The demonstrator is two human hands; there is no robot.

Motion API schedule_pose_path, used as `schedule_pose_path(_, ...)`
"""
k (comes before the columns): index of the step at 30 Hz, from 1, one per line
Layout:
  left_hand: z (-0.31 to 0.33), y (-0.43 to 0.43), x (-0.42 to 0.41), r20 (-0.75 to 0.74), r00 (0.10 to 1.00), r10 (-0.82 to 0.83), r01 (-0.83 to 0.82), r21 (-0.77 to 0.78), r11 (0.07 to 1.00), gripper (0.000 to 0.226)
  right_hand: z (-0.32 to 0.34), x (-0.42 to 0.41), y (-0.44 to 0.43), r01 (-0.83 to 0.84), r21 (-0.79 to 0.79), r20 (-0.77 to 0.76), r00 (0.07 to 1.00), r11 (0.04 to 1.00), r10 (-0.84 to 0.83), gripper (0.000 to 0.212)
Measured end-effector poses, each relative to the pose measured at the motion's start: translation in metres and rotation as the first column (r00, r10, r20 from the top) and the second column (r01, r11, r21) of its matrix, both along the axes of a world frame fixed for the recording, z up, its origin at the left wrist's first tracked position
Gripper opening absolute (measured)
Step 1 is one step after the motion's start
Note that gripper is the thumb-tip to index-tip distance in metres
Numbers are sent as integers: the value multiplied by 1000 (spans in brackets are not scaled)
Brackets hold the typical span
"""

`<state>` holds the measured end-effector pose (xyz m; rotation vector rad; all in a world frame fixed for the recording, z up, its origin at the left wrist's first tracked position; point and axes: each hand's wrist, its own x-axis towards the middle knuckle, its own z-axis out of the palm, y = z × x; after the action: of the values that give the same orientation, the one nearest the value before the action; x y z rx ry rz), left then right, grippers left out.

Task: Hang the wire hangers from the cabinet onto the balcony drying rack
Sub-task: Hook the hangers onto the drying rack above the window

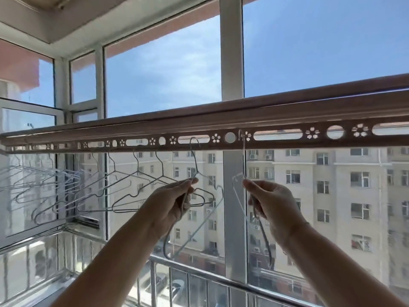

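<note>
Brown rack (pixel 199 120): perforated bar crossing the view from 9 o'clock up to 3 o'clock, with long slots, round holes and flower cut-outs.
Left hand (pixel 177 200): at 7 o'clock from centre, raised under the rack; thumb and fingertips pinch the left hanger (pixel 195 165) at the base of its neck, and the other fingers curl round the wire.
Left hanger: hook in a long slot at 12 o'clock from the hand; body tilted, trailing toward 6 o'clock.
Right hand (pixel 270 202): at 5 o'clock from centre; thumb and forefinger pinch the neck of the right hanger (pixel 244 160), the rest curled round its wire.
Right hanger: hook at the rack between a round hole and a flower cut-out; whether it is seated, I cannot tell. Seen edge-on, its body drops toward 6 o'clock.
Hung hangers (pixel 99 191): several on the rack, out toward 9 o'clock.
Railing (pixel 199 271): metal bars at 6 o'clock.
Building (pixel 332 185): pale, beyond the glass at 4 o'clock.
</note>
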<state>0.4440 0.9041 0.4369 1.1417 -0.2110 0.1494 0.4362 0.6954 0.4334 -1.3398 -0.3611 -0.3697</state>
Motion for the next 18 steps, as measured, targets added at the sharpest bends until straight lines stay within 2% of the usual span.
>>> schedule_pose_path(6, 7, 14, 37, 24, 995, -97, 96, 36, 995, 21, 5, 23, 20, 88, 28, -5, 996, 996, -88, 17)
schedule_pose_path(18, -8, 39, 72, 25, 987, -157, 154, 108, 982, 20, -15, 44, 47, 161, 50, -79, 984, 986, -157, 16)
